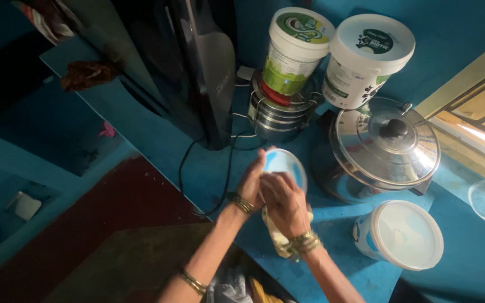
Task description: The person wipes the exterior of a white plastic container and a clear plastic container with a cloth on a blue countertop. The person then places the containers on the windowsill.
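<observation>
Plastic and light, the small tub (pixel 285 168) (likely slippery, best gripped at its rim) was clasped between left hand (pixel 252 184) and right hand (pixel 285 203).

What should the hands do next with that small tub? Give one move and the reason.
Probably keep the left hand steadying the small tub while the right hand goes on rubbing it with the cloth. Both hands are on it, it is tilted on its side over the blue counter, and the cloth hangs below.
</observation>
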